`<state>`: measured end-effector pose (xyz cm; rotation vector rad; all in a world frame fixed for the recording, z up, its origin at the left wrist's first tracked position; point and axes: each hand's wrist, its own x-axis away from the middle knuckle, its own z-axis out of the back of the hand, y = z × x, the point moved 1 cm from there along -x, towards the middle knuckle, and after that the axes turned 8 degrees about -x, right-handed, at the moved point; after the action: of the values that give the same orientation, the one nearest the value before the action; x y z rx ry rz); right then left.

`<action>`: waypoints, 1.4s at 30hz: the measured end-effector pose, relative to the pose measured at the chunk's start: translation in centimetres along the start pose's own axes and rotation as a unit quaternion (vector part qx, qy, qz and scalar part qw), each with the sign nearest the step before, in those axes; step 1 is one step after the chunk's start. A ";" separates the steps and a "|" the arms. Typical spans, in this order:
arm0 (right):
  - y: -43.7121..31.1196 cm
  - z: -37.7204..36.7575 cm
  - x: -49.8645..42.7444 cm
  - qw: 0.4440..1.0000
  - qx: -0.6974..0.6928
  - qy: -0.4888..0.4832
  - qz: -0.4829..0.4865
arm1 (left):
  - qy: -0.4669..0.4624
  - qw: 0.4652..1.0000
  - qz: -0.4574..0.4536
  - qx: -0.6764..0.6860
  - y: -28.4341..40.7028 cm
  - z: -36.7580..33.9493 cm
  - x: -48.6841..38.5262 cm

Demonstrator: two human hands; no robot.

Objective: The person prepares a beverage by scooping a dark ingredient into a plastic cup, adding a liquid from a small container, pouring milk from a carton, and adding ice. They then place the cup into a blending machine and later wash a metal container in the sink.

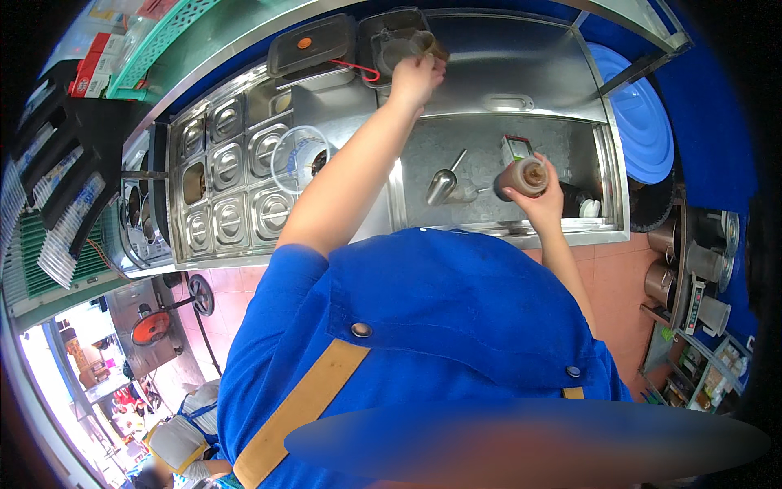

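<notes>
My left hand [417, 82] reaches to the back of the counter and grips a small clear cup [431, 46], brownish in tone, beside an open dark container [385, 52]. My right hand [540, 192] is wrapped around a translucent plastic bottle [522, 178] with brown liquid in it, above the ice bin [415, 137]. Near that bottle stand a small carton [516, 148] and a metal scoop [442, 186], with a clear measuring cup [463, 194] beside the scoop. A large clear plastic cup [300, 160] with blue print and dark contents is partly hidden by my left forearm.
Several lidded steel pans [228, 164] fill the counter's left side. Behind them is a dark lidded box [311, 46] near a red-handled utensil [360, 68]. A metal shelf frame [647, 58] overhangs the right rear, by a blue lid [635, 116]. Another person [180, 437] is at lower left.
</notes>
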<state>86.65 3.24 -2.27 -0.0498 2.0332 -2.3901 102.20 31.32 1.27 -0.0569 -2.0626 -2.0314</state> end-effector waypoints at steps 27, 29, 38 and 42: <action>19.6 10.7 -16.4 0.895 0.265 0.223 -0.281 | 0.078 0.657 0.005 -0.750 2.1 -2.4 -6.4; 20.9 11.5 -16.9 0.880 0.244 0.263 -0.313 | 0.103 0.658 -0.008 -0.746 3.2 -3.6 -4.0; 23.9 13.3 -17.7 0.822 0.075 0.275 -0.493 | 0.173 0.629 -0.127 -0.747 -0.2 -0.2 -1.9; 25.7 12.2 -15.7 0.818 -0.169 0.281 -0.472 | 0.236 0.663 -0.132 -0.698 -0.3 0.7 -0.6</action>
<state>102.21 -12.52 -25.99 -0.5343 3.3292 -2.6509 102.64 32.13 0.88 0.4592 0.1243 -2.8166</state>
